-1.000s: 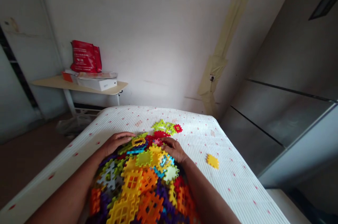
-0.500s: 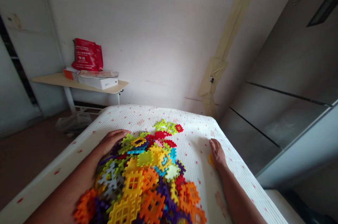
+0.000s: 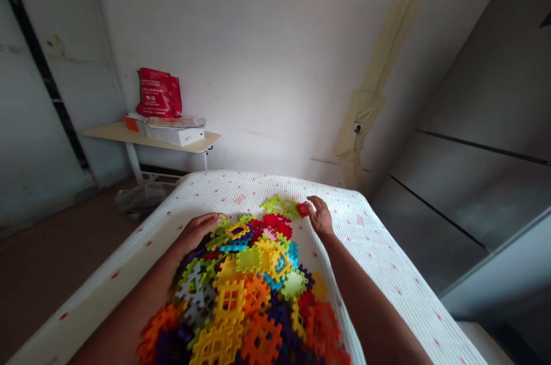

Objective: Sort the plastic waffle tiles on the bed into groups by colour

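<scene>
A heap of interlocking plastic building pieces (image 3: 249,261) in yellow, orange, green, red, blue, purple and grey covers the middle of the cloth. My left hand (image 3: 202,229) lies along the heap's far left side, fingers stretched out and touching green pieces. At the far right end, my right hand (image 3: 320,217) reaches in with its fingers apart and curved beside a red piece (image 3: 302,209). That piece adjoins light green pieces (image 3: 279,205). Against the heap's right side lies a yellow piece (image 3: 319,286). The forearms flank the heap.
A white striped cloth with red marks (image 3: 387,273) covers the surface underneath. Behind on the left, a small table (image 3: 107,131) bears a red bag (image 3: 157,92) and a white box (image 3: 181,134). A grey cabinet-like unit (image 3: 465,181) stands at the right, the wall ahead.
My right hand has moved left and away from me to the red piece. The yellow piece that was under it now lies against the heap. My left hand has stayed beside the heap.
</scene>
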The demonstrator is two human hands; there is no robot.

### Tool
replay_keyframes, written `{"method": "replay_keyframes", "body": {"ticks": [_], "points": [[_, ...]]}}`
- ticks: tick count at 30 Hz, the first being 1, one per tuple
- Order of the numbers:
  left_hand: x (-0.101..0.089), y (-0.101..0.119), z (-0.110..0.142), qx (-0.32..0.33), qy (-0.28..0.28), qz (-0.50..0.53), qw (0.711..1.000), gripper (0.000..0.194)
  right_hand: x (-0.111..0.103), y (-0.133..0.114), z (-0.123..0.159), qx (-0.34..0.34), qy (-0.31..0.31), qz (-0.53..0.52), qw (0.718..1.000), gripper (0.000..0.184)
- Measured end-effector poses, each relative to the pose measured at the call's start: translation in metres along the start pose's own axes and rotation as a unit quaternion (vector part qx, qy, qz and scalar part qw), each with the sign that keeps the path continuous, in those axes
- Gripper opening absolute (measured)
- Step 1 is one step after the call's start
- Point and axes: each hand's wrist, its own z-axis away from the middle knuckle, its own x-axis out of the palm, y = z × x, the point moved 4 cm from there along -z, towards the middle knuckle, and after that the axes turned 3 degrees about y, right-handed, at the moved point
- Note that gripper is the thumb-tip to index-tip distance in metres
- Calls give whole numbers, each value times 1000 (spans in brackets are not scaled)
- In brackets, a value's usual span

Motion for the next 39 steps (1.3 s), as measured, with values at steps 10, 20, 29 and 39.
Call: {"method": "replay_keyframes", "body": {"ticks": [10, 20, 29, 39], "points": [[5, 1, -2, 0, -52, 11, 999, 63, 90, -18, -41, -18, -192, 14, 981, 41], [14, -3, -2, 1, -58, -4, 998, 72, 109, -97, 0, -134, -335, -133, 923, 38], [11, -11, -7, 17, -32, 18, 999, 74, 105, -99, -11, -78, -317, -212, 921, 44], [5, -13, -7, 26, 19, 13, 999, 79, 142, -136, -19, -87, -399, -181, 895, 38]]}}
